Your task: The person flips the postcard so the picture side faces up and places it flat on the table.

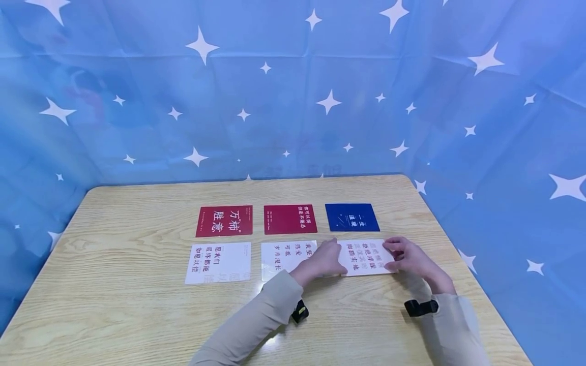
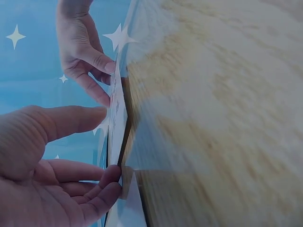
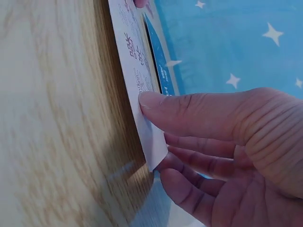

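A white card with dark and faint printed characters point(image 1: 363, 258) is at the front right of the group of cards, between both hands. My left hand point(image 1: 322, 259) holds its left end, with the thumb at the near edge. In the left wrist view, fingertips of that hand are at the end of the card point(image 2: 119, 123). My right hand point(image 1: 414, 260) pinches the right end. The right wrist view shows the thumb on the printed face and the fingers behind the card's end point(image 3: 152, 146). The left hand partly covers a second white card point(image 1: 279, 259).
Behind lie two red cards, one on the left point(image 1: 224, 221) and one in the middle point(image 1: 288, 223), and a blue card point(image 1: 351, 217) on the right. Another white card point(image 1: 217, 264) lies front left. A star-patterned blue curtain point(image 1: 293, 101) surrounds the wooden table point(image 1: 137, 315).
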Action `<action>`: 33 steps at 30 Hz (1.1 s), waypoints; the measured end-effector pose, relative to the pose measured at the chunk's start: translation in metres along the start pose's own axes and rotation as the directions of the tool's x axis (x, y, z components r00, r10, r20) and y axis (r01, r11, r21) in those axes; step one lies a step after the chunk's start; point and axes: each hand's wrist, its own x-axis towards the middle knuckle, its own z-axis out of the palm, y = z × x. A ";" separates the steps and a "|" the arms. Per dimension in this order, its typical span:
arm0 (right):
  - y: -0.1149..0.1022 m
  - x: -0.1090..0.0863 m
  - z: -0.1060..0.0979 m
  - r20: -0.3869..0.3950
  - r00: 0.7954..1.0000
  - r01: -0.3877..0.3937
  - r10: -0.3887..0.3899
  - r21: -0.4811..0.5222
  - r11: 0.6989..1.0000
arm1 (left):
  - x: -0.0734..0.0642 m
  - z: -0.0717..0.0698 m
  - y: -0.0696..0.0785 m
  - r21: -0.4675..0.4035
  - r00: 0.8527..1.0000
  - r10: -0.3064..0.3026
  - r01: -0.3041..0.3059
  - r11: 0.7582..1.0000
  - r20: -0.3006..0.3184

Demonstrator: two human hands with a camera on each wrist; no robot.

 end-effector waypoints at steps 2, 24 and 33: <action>0.000 0.000 0.001 0.001 1.000 -0.007 0.007 -0.005 1.000 | 0.000 0.000 0.001 -0.006 1.000 0.000 0.000 1.000 -0.002; -0.007 0.006 0.007 -0.221 0.961 0.170 -0.169 -0.010 0.985 | -0.020 -0.020 -0.017 -0.177 0.988 0.078 -0.101 0.979 -0.130; -0.015 0.009 0.003 -0.280 0.938 0.208 -0.204 -0.016 0.978 | -0.044 -0.050 -0.051 -0.305 0.978 0.003 -0.069 0.950 -0.210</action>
